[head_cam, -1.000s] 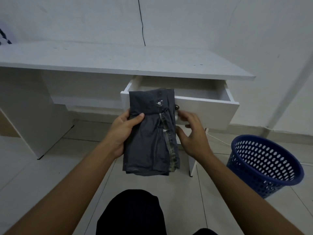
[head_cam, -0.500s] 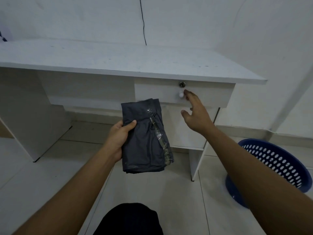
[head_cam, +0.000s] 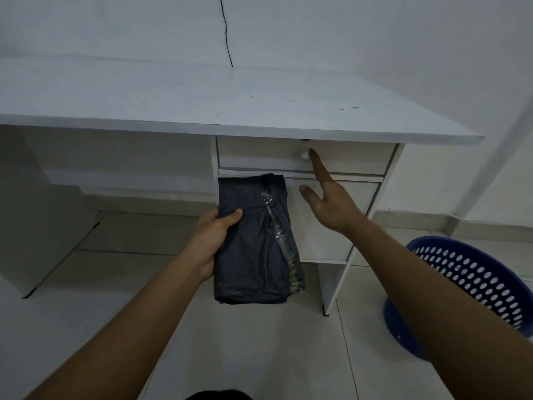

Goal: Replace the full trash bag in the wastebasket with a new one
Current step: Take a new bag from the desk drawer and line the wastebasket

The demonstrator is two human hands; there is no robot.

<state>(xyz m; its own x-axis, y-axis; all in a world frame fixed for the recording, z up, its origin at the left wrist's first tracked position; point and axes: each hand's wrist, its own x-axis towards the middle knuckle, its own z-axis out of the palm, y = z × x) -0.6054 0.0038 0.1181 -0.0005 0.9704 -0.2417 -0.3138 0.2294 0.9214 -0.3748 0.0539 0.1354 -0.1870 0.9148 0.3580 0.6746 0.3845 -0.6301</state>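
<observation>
Your left hand grips the folded pack of dark grey trash bags, thumb across its front and fingers behind; a strip of clear tape runs down the side nearer your right hand. Your right hand is spread open, fingers straight, with one fingertip right beside the white knob of the shut drawer, just above the pack. The blue perforated wastebasket sits on the floor, beyond and below your right forearm, well apart from the pack.
</observation>
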